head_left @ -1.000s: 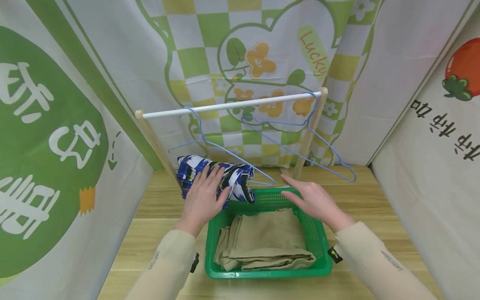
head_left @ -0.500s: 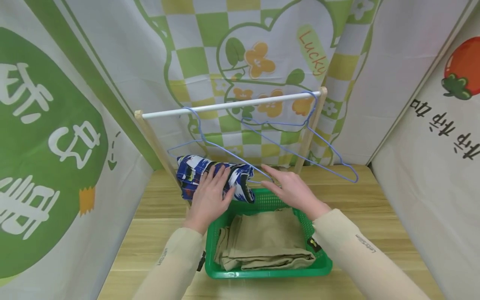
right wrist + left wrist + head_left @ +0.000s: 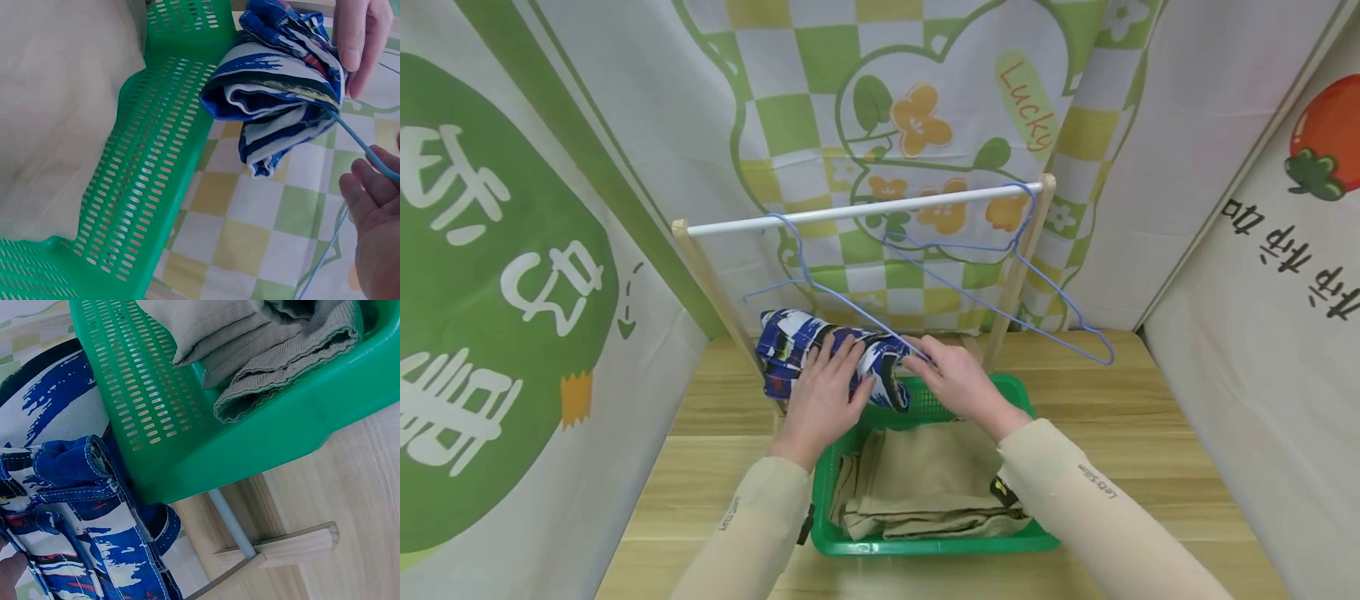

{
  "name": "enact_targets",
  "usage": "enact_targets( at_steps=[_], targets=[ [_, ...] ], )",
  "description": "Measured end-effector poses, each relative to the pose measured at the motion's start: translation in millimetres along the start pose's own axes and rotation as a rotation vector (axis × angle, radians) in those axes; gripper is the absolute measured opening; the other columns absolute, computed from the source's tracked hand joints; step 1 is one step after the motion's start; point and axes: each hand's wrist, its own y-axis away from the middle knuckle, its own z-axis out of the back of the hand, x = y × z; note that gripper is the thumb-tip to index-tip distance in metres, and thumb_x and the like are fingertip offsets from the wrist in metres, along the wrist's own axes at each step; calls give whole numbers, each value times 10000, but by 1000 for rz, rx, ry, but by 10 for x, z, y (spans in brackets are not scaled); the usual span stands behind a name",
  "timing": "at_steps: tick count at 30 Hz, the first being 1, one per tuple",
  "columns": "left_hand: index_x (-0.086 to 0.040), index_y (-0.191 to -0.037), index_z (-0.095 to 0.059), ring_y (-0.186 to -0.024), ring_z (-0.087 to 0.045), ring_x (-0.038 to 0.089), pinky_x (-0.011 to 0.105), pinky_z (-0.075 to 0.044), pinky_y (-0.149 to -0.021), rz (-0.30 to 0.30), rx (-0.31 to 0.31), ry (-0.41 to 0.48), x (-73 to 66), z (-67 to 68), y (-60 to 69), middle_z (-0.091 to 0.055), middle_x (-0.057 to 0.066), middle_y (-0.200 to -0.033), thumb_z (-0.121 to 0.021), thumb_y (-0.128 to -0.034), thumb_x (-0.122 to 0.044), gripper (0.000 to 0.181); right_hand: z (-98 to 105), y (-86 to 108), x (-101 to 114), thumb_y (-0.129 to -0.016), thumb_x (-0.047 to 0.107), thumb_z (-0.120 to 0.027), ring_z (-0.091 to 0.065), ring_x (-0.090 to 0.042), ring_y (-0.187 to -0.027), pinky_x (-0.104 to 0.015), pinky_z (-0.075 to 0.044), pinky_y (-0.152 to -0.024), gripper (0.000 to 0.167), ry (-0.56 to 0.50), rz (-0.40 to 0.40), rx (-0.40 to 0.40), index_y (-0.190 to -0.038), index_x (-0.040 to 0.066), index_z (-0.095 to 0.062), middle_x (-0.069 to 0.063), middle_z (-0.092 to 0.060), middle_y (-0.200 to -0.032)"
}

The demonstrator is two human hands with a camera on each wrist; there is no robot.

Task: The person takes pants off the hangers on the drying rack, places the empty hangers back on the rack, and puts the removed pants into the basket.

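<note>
Blue-and-white printed pants (image 3: 801,342), with a stitched waistband in the left wrist view, hang folded over the lower bar of the left blue hanger (image 3: 850,308). My left hand (image 3: 823,400) rests on their front, fingers fairly straight against the cloth. At the hanger's right corner my right hand (image 3: 955,375) holds the wire with bent fingers (image 3: 369,187). In the right wrist view the wire comes out of the cloth towards that hand. Much of the bar is hidden inside the pants. The left thumb's contact is unclear.
A white rod (image 3: 865,212) on wooden posts carries both hangers; the second blue hanger (image 3: 1060,296) is bare. Below, a green basket (image 3: 925,547) holds folded khaki clothes (image 3: 932,467). It stands on a wooden table (image 3: 1120,417), with printed curtains around.
My right hand has moved left from beside the hanger and taken hold of its right corner. The left hand has slid slightly right on the pants, which have shifted a little.
</note>
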Motion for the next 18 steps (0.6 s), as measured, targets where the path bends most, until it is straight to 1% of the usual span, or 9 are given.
enact_targets(
  at_steps=[2, 4, 6, 8, 9, 12, 14, 16, 18],
  targets=[
    [-98, -1530, -479, -1501, -317, 408, 568, -254, -1238, -10, -9, 0, -3, 1, 7, -442, 134, -1582, -537, -1045, -427, 588, -40, 0, 5, -1075, 271, -531, -604, -165, -765, -333, -477, -681, 299, -21, 20, -24, -1243, 48, -638, -133, -726, -1214],
    [-97, -1523, -489, -1497, -324, 408, 561, -260, -1237, -15, -15, 0, -1, -3, 14, -451, 131, -1575, -541, -1045, -415, 577, -78, 7, 10, -1066, 237, -551, -552, -149, -689, -307, -455, -630, 195, -29, 38, -57, -1084, 62, -635, -109, -742, -1017],
    [-93, -1515, -500, -1494, -331, 407, 553, -265, -1237, -17, -23, 6, 2, -9, 21, -458, 131, -1570, -548, -1045, -401, 564, -115, 12, 14, -1057, 212, -570, -509, -117, -637, -279, -428, -588, 168, -31, 47, -94, -942, 89, -578, -60, -698, -852],
    [-86, -1507, -509, -1492, -333, 409, 553, -269, -1235, -20, -28, 14, 4, -12, 28, -461, 136, -1566, -555, -1043, -389, 556, -151, 15, 12, -1041, 197, -599, -448, -90, -581, -257, -394, -545, 209, -32, 45, -133, -870, 101, -529, 7, -555, -691],
    [-81, -1503, -514, -1491, -334, 410, 552, -271, -1234, -21, -30, 18, 5, -15, 31, -461, 138, -1564, -558, -1043, -383, 552, -166, 17, 19, -1036, 199, -608, -423, -81, -562, -250, -376, -532, 226, -34, 41, -151, -851, 108, -517, 29, -495, -654],
    [-66, -1488, -528, -1488, -337, 417, 558, -285, -1226, -30, -37, 22, 9, -22, 36, -469, 148, -1556, -562, -1042, -370, 540, -212, 17, 45, -1028, 212, -624, -371, -74, -528, -240, -340, -508, 265, -63, 22, -193, -810, 120, -503, 57, -428, -628],
    [-56, -1476, -540, -1482, -345, 421, 560, -298, -1219, -39, -45, 20, 12, -28, 37, -479, 153, -1547, -568, -1040, -362, 533, -245, 18, 64, -1030, 217, -622, -370, -85, -525, -245, -334, -505, 268, -88, 10, -216, -807, 118, -510, 40, -438, -630],
    [-48, -1464, -551, -1476, -357, 424, 558, -313, -1212, -48, -51, 17, 16, -33, 39, -489, 156, -1538, -574, -1038, -353, 525, -278, 14, 77, -1038, 209, -606, -399, -121, -526, -275, -365, -504, 218, -110, 11, -228, -853, 102, -561, -2, -527, -657],
    [-42, -1454, -561, -1474, -360, 423, 553, -321, -1209, -55, -54, 18, 18, -32, 45, -497, 158, -1531, -578, -1037, -345, 516, -307, 3, 83, -1052, 209, -580, -569, -144, -607, -306, -497, -573, 163, -115, 14, -225, -974, 87, -655, -40, -681, -784]
  ],
)
